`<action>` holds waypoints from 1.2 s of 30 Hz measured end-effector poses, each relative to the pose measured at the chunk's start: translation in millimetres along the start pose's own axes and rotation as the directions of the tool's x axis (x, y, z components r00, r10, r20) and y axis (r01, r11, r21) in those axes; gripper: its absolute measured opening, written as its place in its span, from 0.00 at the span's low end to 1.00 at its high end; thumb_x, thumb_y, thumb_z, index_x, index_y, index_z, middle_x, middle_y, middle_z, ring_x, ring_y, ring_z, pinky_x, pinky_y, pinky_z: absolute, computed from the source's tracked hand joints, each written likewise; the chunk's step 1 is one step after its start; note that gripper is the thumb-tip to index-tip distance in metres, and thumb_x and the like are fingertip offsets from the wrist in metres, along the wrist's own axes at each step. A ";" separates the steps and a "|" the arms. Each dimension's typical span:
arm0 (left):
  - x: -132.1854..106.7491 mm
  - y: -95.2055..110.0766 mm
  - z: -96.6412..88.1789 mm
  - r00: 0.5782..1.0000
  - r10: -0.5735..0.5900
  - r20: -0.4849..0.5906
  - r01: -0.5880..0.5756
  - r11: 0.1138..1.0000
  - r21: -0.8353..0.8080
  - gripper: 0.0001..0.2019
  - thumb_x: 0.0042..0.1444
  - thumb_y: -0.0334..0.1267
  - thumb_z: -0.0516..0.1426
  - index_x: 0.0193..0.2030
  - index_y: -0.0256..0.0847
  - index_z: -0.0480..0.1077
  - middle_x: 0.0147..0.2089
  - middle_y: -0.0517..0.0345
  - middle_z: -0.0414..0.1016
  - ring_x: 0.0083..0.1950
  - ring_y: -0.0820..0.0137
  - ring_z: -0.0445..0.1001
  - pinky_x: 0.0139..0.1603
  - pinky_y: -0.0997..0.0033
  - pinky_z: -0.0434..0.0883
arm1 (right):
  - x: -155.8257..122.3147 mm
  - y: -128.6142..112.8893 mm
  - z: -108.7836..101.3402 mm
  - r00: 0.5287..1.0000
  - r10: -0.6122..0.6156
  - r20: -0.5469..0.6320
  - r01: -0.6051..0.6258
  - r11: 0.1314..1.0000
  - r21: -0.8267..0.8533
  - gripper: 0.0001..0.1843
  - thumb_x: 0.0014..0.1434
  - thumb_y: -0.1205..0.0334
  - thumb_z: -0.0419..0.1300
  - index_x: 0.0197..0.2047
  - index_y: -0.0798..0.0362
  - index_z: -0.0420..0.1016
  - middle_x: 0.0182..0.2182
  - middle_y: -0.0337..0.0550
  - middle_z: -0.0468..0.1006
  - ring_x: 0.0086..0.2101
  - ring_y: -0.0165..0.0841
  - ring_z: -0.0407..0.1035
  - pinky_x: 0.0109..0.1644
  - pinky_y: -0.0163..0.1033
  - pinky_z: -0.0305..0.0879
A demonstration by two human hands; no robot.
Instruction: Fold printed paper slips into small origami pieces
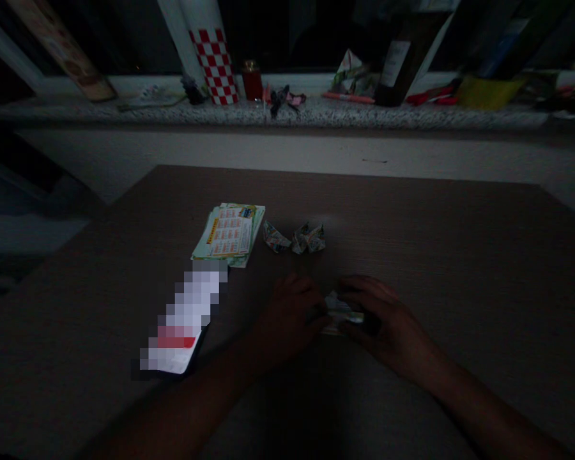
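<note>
Both hands meet over a small folded piece of printed paper [341,313] on the dark wooden table. My left hand [294,316] grips its left edge, fingers curled. On the other side my right hand [383,319] has its thumb and fingers closed around the right end of the paper. Just beyond the hands lie several small folded paper shapes [308,239], one of them [275,237] a little apart on the left. A stack of printed paper sheets [229,234] rests to the left of these shapes.
A lit phone [184,319], its screen blurred, lies left of my left forearm. Behind the table [436,255], a stone windowsill [172,118] carries a red-and-white checkered tube [215,67], a small red bottle [252,82], a dark bottle [395,67] and a yellow container [489,92].
</note>
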State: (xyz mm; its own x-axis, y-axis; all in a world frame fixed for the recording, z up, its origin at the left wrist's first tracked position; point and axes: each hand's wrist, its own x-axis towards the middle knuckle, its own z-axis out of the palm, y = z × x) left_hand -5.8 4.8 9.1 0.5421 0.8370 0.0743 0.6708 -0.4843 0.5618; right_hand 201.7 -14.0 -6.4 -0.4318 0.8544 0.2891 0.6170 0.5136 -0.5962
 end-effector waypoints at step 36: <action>0.7 10.0 -7.2 0.922 -0.339 0.187 0.359 0.563 -0.744 0.08 0.52 0.39 0.61 0.34 0.35 0.76 0.30 0.58 0.77 0.32 0.72 0.72 0.30 0.77 0.65 | 0.0 -9.6 -10.5 0.932 -0.029 -0.362 0.095 0.982 0.166 0.10 0.55 0.72 0.64 0.41 0.53 0.78 0.39 0.47 0.80 0.39 0.35 0.75 0.43 0.38 0.73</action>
State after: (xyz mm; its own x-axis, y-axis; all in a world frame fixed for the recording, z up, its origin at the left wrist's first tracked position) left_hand -2.4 2.4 20.7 0.3669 0.8882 -0.2766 0.1954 0.2171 0.9564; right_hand 202.7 -18.1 7.2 -0.1817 0.8099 0.5576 0.4555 0.5719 -0.6822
